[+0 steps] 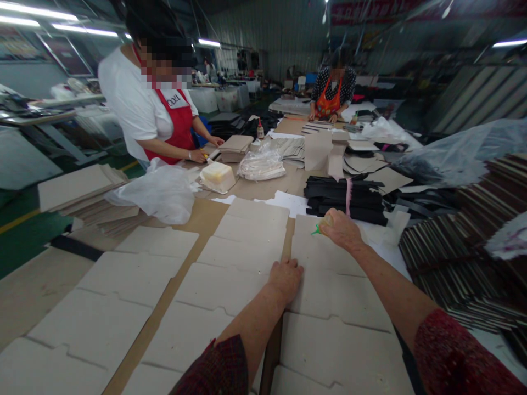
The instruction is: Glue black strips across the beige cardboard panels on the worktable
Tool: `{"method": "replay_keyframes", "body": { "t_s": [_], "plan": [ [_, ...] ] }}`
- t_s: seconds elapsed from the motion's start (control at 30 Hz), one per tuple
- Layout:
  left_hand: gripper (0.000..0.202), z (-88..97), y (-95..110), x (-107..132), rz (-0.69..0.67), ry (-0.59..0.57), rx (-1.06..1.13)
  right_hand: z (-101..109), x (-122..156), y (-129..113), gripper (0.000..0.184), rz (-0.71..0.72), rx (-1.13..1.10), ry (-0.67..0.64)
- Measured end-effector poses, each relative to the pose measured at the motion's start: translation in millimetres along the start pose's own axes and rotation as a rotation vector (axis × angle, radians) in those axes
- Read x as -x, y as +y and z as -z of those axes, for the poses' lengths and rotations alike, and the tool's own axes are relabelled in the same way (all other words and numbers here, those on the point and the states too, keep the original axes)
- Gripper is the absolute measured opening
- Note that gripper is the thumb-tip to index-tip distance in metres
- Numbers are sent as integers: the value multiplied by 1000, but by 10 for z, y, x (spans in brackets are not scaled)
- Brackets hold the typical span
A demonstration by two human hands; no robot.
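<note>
My right hand (342, 230) is closed around a glue bottle, mostly hidden by the fingers. Its green nozzle (316, 229) points left, just above the far end of the right-hand row of overlapping grey cardboard pieces (335, 343). Lying palm down, my left hand (285, 280) rests across the gap between that row and the middle row of cardboard pieces (222, 285), its fingers resting on the board. Small glue spots dot some of the boards. A third row of cardboard pieces (127, 274) lies farther left.
A tied bundle of black strips (343, 198) sits beyond my right hand. Stacked dark panels (465, 263) rise at the right. Plastic bags (160, 189) and a white block (217, 176) lie farther back. A co-worker in a red apron (177, 115) works at left, another person (332, 90) at the far end.
</note>
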State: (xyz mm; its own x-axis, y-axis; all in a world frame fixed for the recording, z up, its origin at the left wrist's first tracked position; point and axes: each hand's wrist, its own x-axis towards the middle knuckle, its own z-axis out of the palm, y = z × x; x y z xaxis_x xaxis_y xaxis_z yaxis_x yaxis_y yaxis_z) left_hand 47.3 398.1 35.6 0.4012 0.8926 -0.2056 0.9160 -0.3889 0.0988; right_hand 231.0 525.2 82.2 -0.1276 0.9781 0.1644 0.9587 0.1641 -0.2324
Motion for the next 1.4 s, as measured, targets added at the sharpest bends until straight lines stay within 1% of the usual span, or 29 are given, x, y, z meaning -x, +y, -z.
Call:
{"method": "replay_keyframes", "body": {
  "t_s": [0.2, 0.37, 0.43, 0.5, 0.57, 0.63, 0.7, 0.8, 0.87, 0.97, 1.03, 1.07, 1.13, 1.17, 1.23, 1.3, 1.37, 1.4],
  "plan": [
    [26, 25, 6, 9, -4, -1, -8, -105, 25, -51, 24, -45, -137, 40],
    [27, 30, 11, 21, -4, -3, -17, -176, 75, -83, 26, -141, -325, 111],
    [28, 22, 7, 18, -1, 0, -22, -193, 102, -71, 27, -213, -443, 165],
    [29, 8, -3, 6, 2, 3, -29, -200, 140, -49, 32, -318, -595, 232],
    [30, -2, -14, -11, 3, 1, -34, -190, 213, -28, 40, -456, -784, 285],
    [31, 0, -17, -16, -1, -10, -37, -156, 364, -18, 43, -594, -999, 293],
    [34, 13, -10, -5, -11, -26, -39, -98, 624, -28, 41, -688, -1217, 260],
    [43, 29, -3, -3, -38, -43, -47, 1, 1199, -87, 39, -753, -1500, 208],
    [44, 25, 2, -35, -63, -49, -55, 55, 1663, -154, 40, -803, -1640, 191],
    [41, 16, 42, -78, -90, -56, -81, 112, 2437, -272, 43, -889, -1781, 203],
    [40, 15, 87, -77, -91, -49, -104, 121, 2971, -328, 46, -942, -1867, 197],
    [40, 17, 108, -70, -87, -44, -114, 114, 3227, -343, 46, -963, -1953, 182],
    [40, 31, 141, -51, -73, -32, -129, 90, 3688, -345, 41, -1024, -2031, 217],
    [41, 46, 150, -39, -64, -23, -135, 81, 3883, -334, 38, -1039, -2047, 261],
    [42, 98, 163, -4, -44, 7, -145, 86, 4188, -302, 34, -1057, -2047, 367],
    [42, 176, 190, 75, -30, 42, -152, 136, 4376, -269, 36, -1069, -2082, 434],
    [39, 260, 270, 248, -47, 52, -165, 225, 4462, -252, 36, -1091, -2161, 434],
    [38, 294, 343, 385, -86, 35, -158, 277, 4476, -257, 34, -1094, -2214, 418]
  ]
}}
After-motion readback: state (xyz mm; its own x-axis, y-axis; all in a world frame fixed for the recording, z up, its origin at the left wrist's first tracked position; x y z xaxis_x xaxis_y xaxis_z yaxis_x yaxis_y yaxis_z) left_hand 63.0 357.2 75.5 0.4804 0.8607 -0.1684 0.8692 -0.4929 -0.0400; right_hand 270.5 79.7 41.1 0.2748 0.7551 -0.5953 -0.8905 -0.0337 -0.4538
